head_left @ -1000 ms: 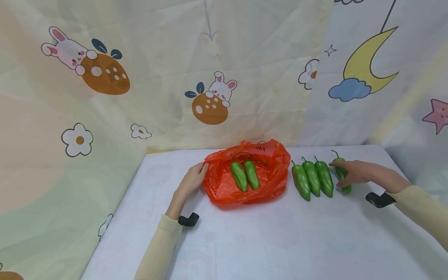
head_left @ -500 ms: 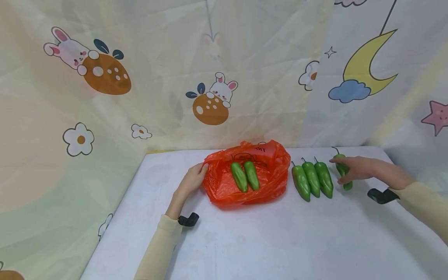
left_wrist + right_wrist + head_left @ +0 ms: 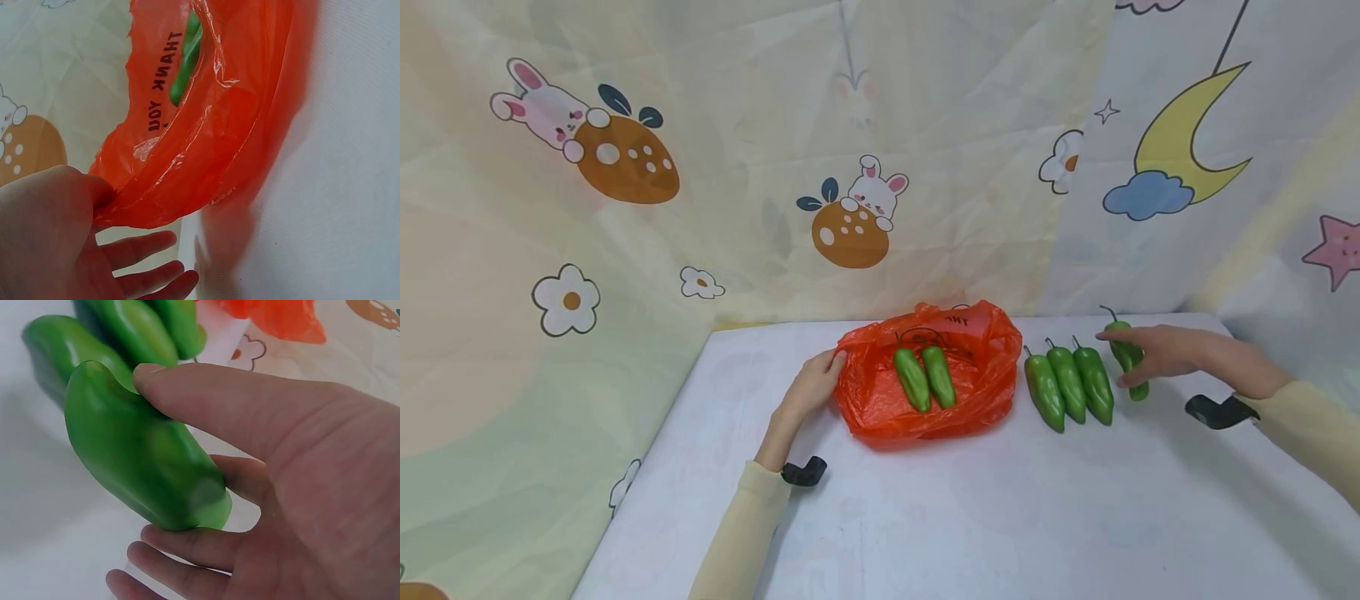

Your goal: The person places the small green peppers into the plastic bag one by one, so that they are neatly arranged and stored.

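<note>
A red plastic bag (image 3: 887, 425) lies mouth-open on the table with two green peppers (image 3: 912, 380) inside. At the bag's left edge my left hand (image 3: 812, 385) pinches the rim between thumb and index finger; in the left wrist view the other fingers (image 3: 147, 247) extend loosely below. To the right, my right hand (image 3: 1172, 354) grips another green pepper (image 3: 1127, 354). The right wrist view shows thumb and fingers around this pepper (image 3: 137, 450), its stem end turned away. Three more green peppers (image 3: 1070, 385) lie side by side between the bag and my right hand.
The white table (image 3: 940, 517) ends at a patterned cloth backdrop (image 3: 737, 167) just behind the bag. Another cloth (image 3: 1300, 333) hangs along the right side. A dark wrist-worn camera (image 3: 805, 472) sits on my left wrist.
My right hand has raised the gripped pepper a little and shifted it slightly left, toward the row of three. My left hand and the bag have stayed in place.
</note>
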`<state>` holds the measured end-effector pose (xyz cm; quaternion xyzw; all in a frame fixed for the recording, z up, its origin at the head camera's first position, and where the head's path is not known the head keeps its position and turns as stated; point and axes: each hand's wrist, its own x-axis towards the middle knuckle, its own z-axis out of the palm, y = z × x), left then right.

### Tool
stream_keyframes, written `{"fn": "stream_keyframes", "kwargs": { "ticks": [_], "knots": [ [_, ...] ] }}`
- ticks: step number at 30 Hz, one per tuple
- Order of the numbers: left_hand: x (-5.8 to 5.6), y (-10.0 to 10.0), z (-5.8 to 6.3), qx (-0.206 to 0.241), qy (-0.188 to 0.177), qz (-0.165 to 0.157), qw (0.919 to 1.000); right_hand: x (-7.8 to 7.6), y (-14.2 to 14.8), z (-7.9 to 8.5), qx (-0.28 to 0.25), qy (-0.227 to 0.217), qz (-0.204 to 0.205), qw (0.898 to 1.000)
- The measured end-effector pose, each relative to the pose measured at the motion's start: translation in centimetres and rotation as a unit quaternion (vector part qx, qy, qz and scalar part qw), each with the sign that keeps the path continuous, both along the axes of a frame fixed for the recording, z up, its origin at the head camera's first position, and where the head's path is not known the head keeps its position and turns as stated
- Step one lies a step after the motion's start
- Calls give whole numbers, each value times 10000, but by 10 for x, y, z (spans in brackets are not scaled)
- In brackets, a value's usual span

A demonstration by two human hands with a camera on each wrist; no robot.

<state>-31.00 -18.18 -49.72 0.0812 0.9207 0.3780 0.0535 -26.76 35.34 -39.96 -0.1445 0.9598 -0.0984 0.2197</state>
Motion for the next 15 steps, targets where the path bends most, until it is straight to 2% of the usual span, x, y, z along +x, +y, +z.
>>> {"fn": "stream_keyframes", "kwargs": {
  "ticks": [15],
  "knots": [
    [0, 1, 0, -77, 39, -33, 10000, -1, -10, 18, -168, 45, 196, 9997]
  ]
}}
